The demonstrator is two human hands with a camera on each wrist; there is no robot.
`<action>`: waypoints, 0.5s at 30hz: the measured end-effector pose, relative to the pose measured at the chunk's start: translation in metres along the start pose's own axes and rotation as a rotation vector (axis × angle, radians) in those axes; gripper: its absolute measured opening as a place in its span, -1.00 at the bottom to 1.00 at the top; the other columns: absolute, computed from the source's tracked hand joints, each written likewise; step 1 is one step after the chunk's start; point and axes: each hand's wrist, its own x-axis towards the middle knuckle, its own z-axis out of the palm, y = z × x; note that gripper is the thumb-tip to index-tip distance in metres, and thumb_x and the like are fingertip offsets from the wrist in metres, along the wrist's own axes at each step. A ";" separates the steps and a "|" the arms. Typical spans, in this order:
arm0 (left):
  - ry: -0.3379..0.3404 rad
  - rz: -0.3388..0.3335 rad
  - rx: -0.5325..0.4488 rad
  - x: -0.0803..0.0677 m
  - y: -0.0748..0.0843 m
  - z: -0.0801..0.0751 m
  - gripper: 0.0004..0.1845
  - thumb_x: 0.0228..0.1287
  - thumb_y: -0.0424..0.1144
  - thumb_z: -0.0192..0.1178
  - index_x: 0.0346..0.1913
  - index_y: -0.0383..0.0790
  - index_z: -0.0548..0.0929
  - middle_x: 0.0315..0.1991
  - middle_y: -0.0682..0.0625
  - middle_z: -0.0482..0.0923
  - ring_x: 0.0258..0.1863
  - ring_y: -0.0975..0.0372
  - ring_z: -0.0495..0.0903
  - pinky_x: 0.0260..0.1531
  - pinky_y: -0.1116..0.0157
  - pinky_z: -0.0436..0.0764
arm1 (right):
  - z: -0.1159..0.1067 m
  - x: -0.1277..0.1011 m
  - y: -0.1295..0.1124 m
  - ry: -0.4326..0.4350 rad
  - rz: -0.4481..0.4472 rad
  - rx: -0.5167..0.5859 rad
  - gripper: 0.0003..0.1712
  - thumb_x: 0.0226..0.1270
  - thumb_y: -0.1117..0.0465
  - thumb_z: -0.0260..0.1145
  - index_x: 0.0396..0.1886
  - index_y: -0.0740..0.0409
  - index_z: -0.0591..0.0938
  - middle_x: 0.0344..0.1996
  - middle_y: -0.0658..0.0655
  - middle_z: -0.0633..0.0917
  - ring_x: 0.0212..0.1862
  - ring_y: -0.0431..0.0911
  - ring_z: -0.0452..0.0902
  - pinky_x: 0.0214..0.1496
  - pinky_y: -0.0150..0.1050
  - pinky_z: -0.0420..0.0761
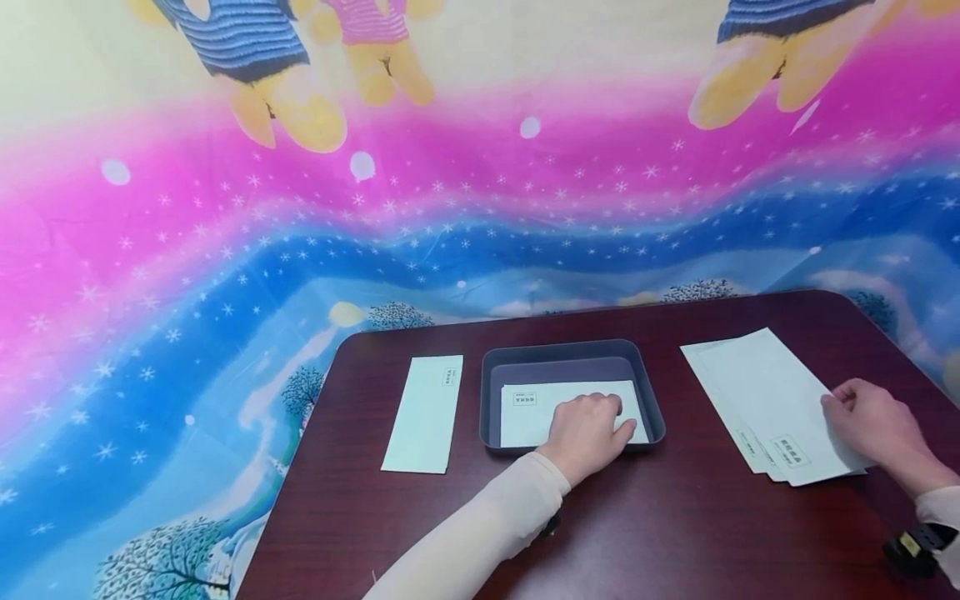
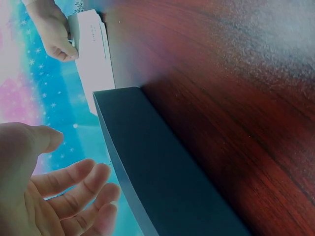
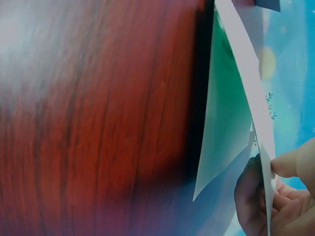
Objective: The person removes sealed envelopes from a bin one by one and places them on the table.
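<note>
- Dark grey tray (image 1: 491,392) sat at the middle of the counter (image 1: 637,533), low-walled, with rounded corners.
- One white envelope (image 1: 536,408) lay flat on the tray floor, long side across, a small printed label near its upper left corner. It filled most of the tray's near half.
- Left hand (image 1: 587,432) reached over the tray's near rim and rested on that envelope, palm down. In the left wrist view the fingers (image 2: 74,184) were loosely bent and spread, thumb apart, gripping nothing.
- Left forearm in a pale cream sleeve (image 1: 487,533) crossed the counter from the near edge.
- Stack of envelopes (image 1: 765,400) lay well to the right of the tray, fanned slightly, printed labels at the near end.
- Right hand (image 1: 873,425) was at the stack's right edge. In the right wrist view thumb and fingertips (image 3: 290,164) pinched the edge of the top envelope (image 3: 246,78) and lifted it clear of the sheet beneath, the rest of the stack flat on the counter.
- Single envelope (image 1: 423,412) lay alone to the left of the tray, lengthwise away from the person, apart from the tray wall.
- Dark wrist strap (image 1: 918,546) showed at the right wrist.
- Counter was dark red-brown wood grain; behind it hung a bright printed cloth (image 1: 225,250) in pink, blue and yellow with snowflakes and trees.
</note>
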 end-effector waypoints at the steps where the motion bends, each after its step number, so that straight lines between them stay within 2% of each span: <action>1: -0.001 -0.001 0.003 0.000 0.000 0.000 -0.75 0.44 0.11 0.15 -0.23 0.08 0.71 -0.43 0.21 0.66 -0.50 0.40 0.59 -0.63 0.43 0.40 | 0.000 0.000 0.001 -0.006 0.006 -0.011 -0.69 0.47 0.25 0.10 -0.29 0.51 0.45 -0.52 0.35 0.53 -0.49 0.11 0.47 -0.52 -0.24 0.31; 4: -0.005 -0.006 0.011 0.000 0.000 0.001 -0.75 0.44 0.11 0.15 -0.24 0.09 0.71 -0.44 0.21 0.66 -0.50 0.40 0.59 -0.63 0.43 0.39 | -0.001 0.000 0.003 -0.032 0.033 -0.045 -0.69 0.47 0.19 0.11 -0.38 0.39 0.47 -0.56 0.24 0.52 -0.50 0.07 0.45 -0.52 -0.20 0.27; 10: -0.008 -0.007 0.008 -0.001 0.000 0.000 -0.76 0.44 0.10 0.15 -0.23 0.09 0.71 -0.44 0.21 0.66 -0.51 0.39 0.58 -0.64 0.43 0.38 | 0.002 -0.003 0.004 -0.084 0.085 -0.113 -0.55 0.52 0.08 0.09 -0.63 0.11 0.36 -0.70 0.03 0.33 -0.56 -0.01 0.32 -0.48 -0.11 0.18; 15: 0.001 0.003 0.011 -0.002 0.000 -0.001 -0.78 0.43 0.07 0.17 -0.26 0.08 0.71 -0.46 0.21 0.65 -0.54 0.39 0.56 -0.67 0.43 0.34 | 0.004 -0.003 0.006 -0.104 0.069 -0.152 -0.53 0.49 0.07 0.12 -0.68 0.05 0.34 -0.72 0.00 0.31 -0.57 -0.03 0.30 -0.47 -0.10 0.17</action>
